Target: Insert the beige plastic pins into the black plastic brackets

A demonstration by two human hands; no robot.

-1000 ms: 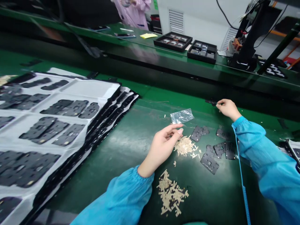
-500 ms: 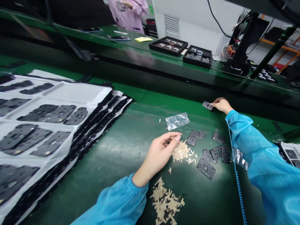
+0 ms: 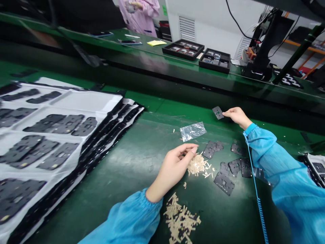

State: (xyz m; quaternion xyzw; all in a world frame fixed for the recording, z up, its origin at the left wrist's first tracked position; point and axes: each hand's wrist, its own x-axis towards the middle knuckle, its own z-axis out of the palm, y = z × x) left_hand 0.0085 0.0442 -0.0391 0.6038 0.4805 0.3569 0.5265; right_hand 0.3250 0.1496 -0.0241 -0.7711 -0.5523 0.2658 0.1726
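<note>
Green worktop (image 3: pixel 122 162): glossy, filling the middle and bottom of the frame, with a raised shelf (image 3: pixel 162 69) across behind it.
Room: white wall (image 3: pixel 215 20) with a vent (image 3: pixel 187 28), upper centre; a person in pink (image 3: pixel 142 17) stands left of it.
Shelf top: two black trays (image 3: pixel 177 55) with compartments, yellow paper (image 3: pixel 156 43) to their left, a black stand (image 3: pixel 264 51) at upper right.
Left edge: stacked, white-lined trays (image 3: pixel 86 100) bearing more plates (image 3: pixel 59 156).
In the way: right sleeve (image 3: pixel 291 183) and blue coiled cord (image 3: pixel 261 217), lower right, sleeve partly covering a second bag (image 3: pixel 262 175).
Right hand (image 3: pixel 236 115): right of centre, thumb and fingers pinching one dark plate (image 3: pixel 217 113) by its edge, above the worktop.
Left hand (image 3: pixel 177 161): centre, thumb and forefinger tips close together beside pale strips (image 3: pixel 198 165); cannot tell whether they hold anything. Hands well apart.
Around them: clear bag (image 3: pixel 193 130), centre; loose plates (image 3: pixel 224 183), right; second strip pile (image 3: pixel 180 218), bottom centre.
</note>
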